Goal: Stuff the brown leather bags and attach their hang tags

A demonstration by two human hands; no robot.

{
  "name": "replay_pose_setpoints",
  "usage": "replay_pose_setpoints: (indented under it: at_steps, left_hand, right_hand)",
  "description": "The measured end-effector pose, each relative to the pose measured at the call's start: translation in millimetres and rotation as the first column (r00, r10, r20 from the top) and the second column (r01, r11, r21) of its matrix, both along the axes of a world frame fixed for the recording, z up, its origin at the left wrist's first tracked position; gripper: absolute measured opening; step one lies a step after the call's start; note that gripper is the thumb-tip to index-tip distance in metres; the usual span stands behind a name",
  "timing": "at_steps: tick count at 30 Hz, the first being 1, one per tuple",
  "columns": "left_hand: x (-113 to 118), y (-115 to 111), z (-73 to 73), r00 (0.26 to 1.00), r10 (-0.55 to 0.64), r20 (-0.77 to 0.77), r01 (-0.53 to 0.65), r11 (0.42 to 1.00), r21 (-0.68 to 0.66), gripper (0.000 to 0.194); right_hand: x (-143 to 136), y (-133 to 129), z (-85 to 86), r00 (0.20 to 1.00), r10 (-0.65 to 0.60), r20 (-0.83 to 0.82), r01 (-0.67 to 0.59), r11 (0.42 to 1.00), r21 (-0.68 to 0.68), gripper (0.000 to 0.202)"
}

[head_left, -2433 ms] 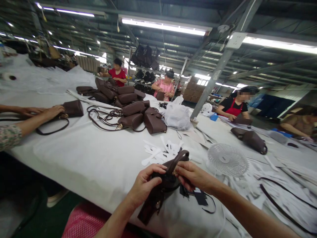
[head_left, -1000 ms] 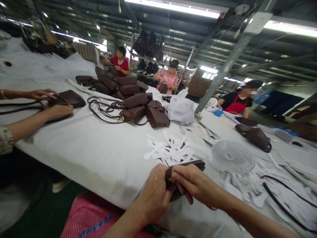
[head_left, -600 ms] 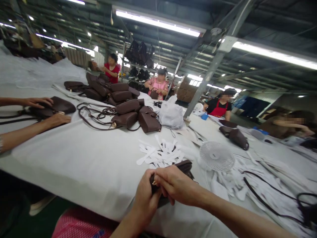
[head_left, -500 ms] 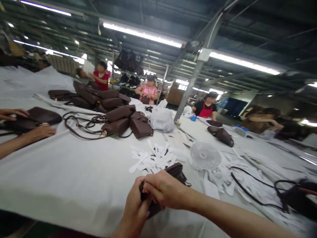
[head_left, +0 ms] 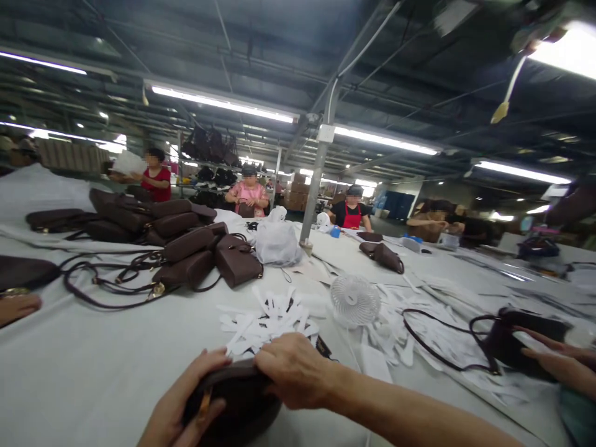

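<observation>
A dark brown handbag [head_left: 246, 410] is between my two hands at the table's near edge. My left hand [head_left: 189, 394] grips its left end, the thumb beside a gold-coloured metal piece [head_left: 205, 402]. Over the bag's upper right edge, the fingers of my right hand [head_left: 298, 369] are curled; the fingertips are hidden. A black tag [head_left: 322, 346] with small lettering shows just beyond the right hand. White paper strips [head_left: 270, 323] lie in a loose heap behind the bag.
Brown handbags with straps [head_left: 186, 245] are piled at the left. A white fan [head_left: 354, 300] stands right of centre. Co-workers' hands appear at left [head_left: 18, 308] and right [head_left: 554, 360], each by a bag. A metal post [head_left: 314, 186] rises behind a clear plastic bag [head_left: 278, 243].
The view has swung right. My handbag has been turned and lowered towards me, its dark front now showing. My hands, close together before, are farther apart. A co-worker's hands have appeared at right.
</observation>
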State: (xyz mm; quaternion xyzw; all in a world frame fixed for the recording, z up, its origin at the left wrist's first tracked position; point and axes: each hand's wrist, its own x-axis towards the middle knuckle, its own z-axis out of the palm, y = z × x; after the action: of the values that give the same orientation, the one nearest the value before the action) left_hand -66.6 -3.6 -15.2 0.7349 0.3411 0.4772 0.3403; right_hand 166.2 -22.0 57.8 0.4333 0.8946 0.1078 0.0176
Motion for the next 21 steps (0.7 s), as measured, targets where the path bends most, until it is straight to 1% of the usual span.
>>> replay_pose_setpoints:
  at_steps: [1, 2, 3, 4, 5, 6, 7, 8, 9, 10, 11, 12, 13, 14, 15, 16, 17, 18, 19, 20, 21]
  left_hand:
    - [-4.1, 2.4, 7.5, 0.999, 0.031, -0.007, -0.031, 0.999, 0.04, 0.052]
    - [-8.6, 5.3, 15.2, 0.998, 0.067, 0.004, -0.067, 0.996, 0.063, 0.063]
    - [-13.6, 9.1, 22.3, 0.994, 0.107, 0.037, -0.109, 0.991, 0.073, 0.07]
    - [-18.9, 13.9, 27.5, 0.987, 0.143, 0.074, -0.148, 0.987, 0.063, 0.072]
    - [-24.4, 20.0, 30.0, 0.978, 0.183, 0.103, -0.187, 0.982, 0.03, 0.069]
    - [-29.8, 27.2, 29.3, 0.967, 0.224, 0.12, -0.224, 0.975, -0.018, 0.063]
    - [-34.8, 35.5, 25.1, 0.957, 0.265, 0.115, -0.257, 0.963, -0.076, 0.057]
    - [-39.0, 44.5, 17.6, 0.948, 0.303, 0.098, -0.289, 0.948, -0.135, 0.051]
    - [-42.0, 53.9, 7.4, 0.94, 0.333, 0.075, -0.316, 0.931, -0.182, 0.047]
    - [-43.6, 63.4, -4.7, 0.932, 0.358, 0.061, -0.338, 0.916, -0.214, 0.044]
    - [-43.9, 72.5, -18.0, 0.926, 0.373, 0.055, -0.351, 0.907, -0.232, 0.042]
    - [-43.0, 80.9, -31.7, 0.923, 0.382, 0.052, -0.36, 0.902, -0.239, 0.039]
    - [-41.6, 88.1, -45.3, 0.922, 0.385, 0.045, -0.365, 0.9, -0.238, 0.037]
    - [-39.9, 94.1, -58.4, 0.925, 0.379, 0.027, -0.364, 0.903, -0.23, 0.034]
    - [-38.6, 98.5, -70.8, 0.929, 0.37, -0.001, -0.362, 0.907, -0.218, 0.032]
    - [-37.9, 101.5, -82.5, 0.932, 0.361, -0.038, -0.361, 0.911, -0.2, 0.03]
    - [-38.1, 103.2, -93.3, 0.933, 0.352, -0.078, -0.36, 0.916, -0.176, 0.029]
    - [-39.1, 104.0, -103.3, 0.93, 0.35, -0.114, -0.364, 0.92, -0.144, 0.028]
    - [-40.9, 104.4, -112.3, 0.927, 0.348, -0.143, -0.364, 0.925, -0.105, 0.027]
    - [-43.1, 104.7, -120.5, 0.929, 0.333, -0.163, -0.347, 0.936, -0.064, 0.026]
    - [-45.3, 105.4, -127.7, 0.934, 0.309, -0.177, -0.32, 0.947, -0.031, 0.026]
  right_hand:
    - [7.2, 5.6, 12.1, 0.999, -0.028, -0.024, 0.029, 0.998, 0.059, 0.021]
    - [19.9, 12.6, 28.9, 0.996, -0.082, -0.048, 0.088, 0.987, 0.136, 0.015]
    - [38.1, 20.5, 49.3, 0.982, -0.178, -0.065, 0.189, 0.957, 0.22, 0.016]
    - [61.2, 28.6, 71.8, 0.945, -0.315, -0.092, 0.328, 0.888, 0.322, 0.019]
    - [87.6, 35.9, 94.7, 0.874, -0.47, -0.124, 0.474, 0.769, 0.428, 0.023]
    - [115.4, 41.6, 116.1, 0.783, -0.604, -0.147, 0.58, 0.624, 0.524, 0.028]
    - [142.3, 45.3, 134.3, 0.704, -0.692, -0.163, 0.619, 0.485, 0.618, 0.033]
    - [166.3, 47.3, 148.1, 0.651, -0.741, -0.166, 0.611, 0.382, 0.694, 0.039]
    - [185.7, 48.4, 156.2, 0.619, -0.762, -0.19, 0.605, 0.308, 0.734, 0.046]
    - [199.5, 49.9, 157.8, 0.602, -0.761, -0.241, 0.626, 0.264, 0.734, 0.05]
    - [207.4, 53.1, 152.9, 0.597, -0.748, -0.292, 0.663, 0.254, 0.705, 0.051]
    - [209.5, 58.8, 141.4, 0.598, -0.727, -0.337, 0.716, 0.295, 0.633, 0.048]
    - [206.2, 67.7, 124.1, 0.612, -0.693, -0.38, 0.759, 0.382, 0.527, 0.042]
    - [198.4, 79.8, 102.1, 0.621, -0.651, -0.437, 0.784, 0.513, 0.35, 0.037]
    - [187.0, 94.7, 76.7, 0.638, -0.631, -0.441, 0.763, 0.597, 0.249, 0.03]
    - [173.0, 111.9, 49.6, 0.647, -0.616, -0.45, 0.732, 0.667, 0.139, 0.023]
    - [157.7, 130.9, 22.3, 0.587, -0.605, -0.539, 0.655, 0.746, -0.124, 0.022]
    - [141.9, 151.1, -3.9, 0.563, -0.609, -0.558, 0.597, 0.767, -0.236, 0.023]
    - [126.8, 172.1, -27.7, 0.542, -0.623, -0.565, 0.564, 0.767, -0.305, 0.022]
    - [113.2, 193.4, -48.6, 0.515, -0.634, -0.577, 0.534, 0.764, -0.363, 0.024]
    - [101.7, 214.8, -65.9, 0.484, -0.645, -0.591, 0.511, 0.757, -0.408, 0.027]
